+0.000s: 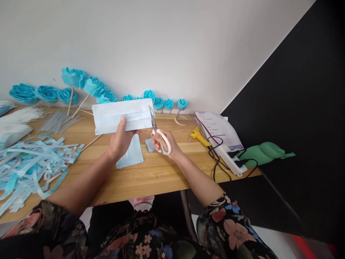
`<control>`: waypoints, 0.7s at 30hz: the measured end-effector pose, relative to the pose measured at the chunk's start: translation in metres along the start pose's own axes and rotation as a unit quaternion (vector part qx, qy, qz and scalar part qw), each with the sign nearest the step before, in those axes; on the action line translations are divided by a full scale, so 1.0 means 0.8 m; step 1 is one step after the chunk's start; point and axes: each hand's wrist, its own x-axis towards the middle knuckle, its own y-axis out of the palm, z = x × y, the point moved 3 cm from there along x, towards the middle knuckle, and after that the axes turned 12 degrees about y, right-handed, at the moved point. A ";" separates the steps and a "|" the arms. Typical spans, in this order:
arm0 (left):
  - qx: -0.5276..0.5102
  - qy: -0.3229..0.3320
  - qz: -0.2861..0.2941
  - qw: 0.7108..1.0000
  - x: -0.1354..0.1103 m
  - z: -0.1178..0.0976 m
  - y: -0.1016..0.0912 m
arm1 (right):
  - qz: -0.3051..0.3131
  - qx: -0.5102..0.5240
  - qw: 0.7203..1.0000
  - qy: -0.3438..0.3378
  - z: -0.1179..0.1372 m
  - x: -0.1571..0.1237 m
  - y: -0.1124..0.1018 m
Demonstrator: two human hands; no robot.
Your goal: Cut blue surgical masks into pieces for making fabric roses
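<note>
My left hand [120, 141] is closed on a pale blue pleated face mask [110, 117], thumb on its front, holding it up above the table. A pair of scissors [162, 141] with white handles is in my right hand [169, 142], fingers wrapped round the loops. Its blades lie at the right edge of the mask, pointing up. Below my hands, another light blue mask piece [132, 154] lies flat on the table. A small stack of blue cut pieces [150, 145] sits beside it, partly behind my right hand.
Blue crepe-like flowers [74, 77] on sticks line the wall. Cut blue strips [35, 165] heap at the left, near grey wires [59, 121]. To the right are a tape roll [182, 120], a yellow glue gun [198, 135], a printed sheet [215, 127] and a power strip [230, 161] with cords.
</note>
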 end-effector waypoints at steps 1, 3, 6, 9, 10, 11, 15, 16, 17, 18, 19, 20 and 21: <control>-0.013 0.003 -0.006 1.000 0.000 -0.001 0.001 | 0.008 -0.002 1.000 -0.001 -0.001 0.001 0.000; -0.031 0.000 -0.007 0.999 -0.002 -0.003 0.004 | 0.017 -0.006 1.000 -0.008 -0.002 0.001 0.000; -0.053 -0.001 0.006 0.999 -0.004 -0.005 0.008 | 0.019 -0.008 1.000 -0.014 -0.001 0.002 -0.001; -0.054 -0.005 0.019 0.998 -0.005 -0.007 0.009 | 0.015 -0.016 1.000 -0.010 0.001 0.001 -0.001; -0.055 -0.004 0.021 0.998 -0.006 -0.008 0.009 | 0.013 -0.021 1.000 -0.007 0.001 0.001 -0.001; -0.056 -0.003 0.024 0.998 -0.005 -0.008 0.009 | 0.011 -0.025 1.000 -0.005 0.001 0.001 -0.001; -0.083 0.004 0.037 0.996 -0.004 -0.011 0.011 | 0.019 -0.030 0.999 -0.004 -0.001 0.003 -0.002; -0.091 0.005 0.037 0.995 -0.004 -0.011 0.011 | 0.021 -0.029 0.999 -0.005 -0.001 0.003 -0.002; -0.097 0.006 0.037 0.995 -0.004 -0.011 0.011 | 0.021 -0.029 0.999 -0.006 -0.002 0.004 -0.002; -0.100 0.007 0.037 0.994 -0.004 -0.011 0.012 | 0.020 -0.030 0.999 -0.007 -0.002 0.004 -0.002; -0.099 0.008 0.039 0.994 -0.004 -0.010 0.013 | 0.018 -0.031 0.999 -0.008 -0.002 0.004 -0.002; -0.097 0.009 0.040 0.994 -0.005 -0.009 0.013 | 0.015 -0.031 0.999 -0.009 -0.002 0.004 -0.002; -0.093 0.009 0.041 0.995 -0.006 -0.008 0.013 | 0.014 -0.030 0.999 -0.010 -0.002 0.004 -0.003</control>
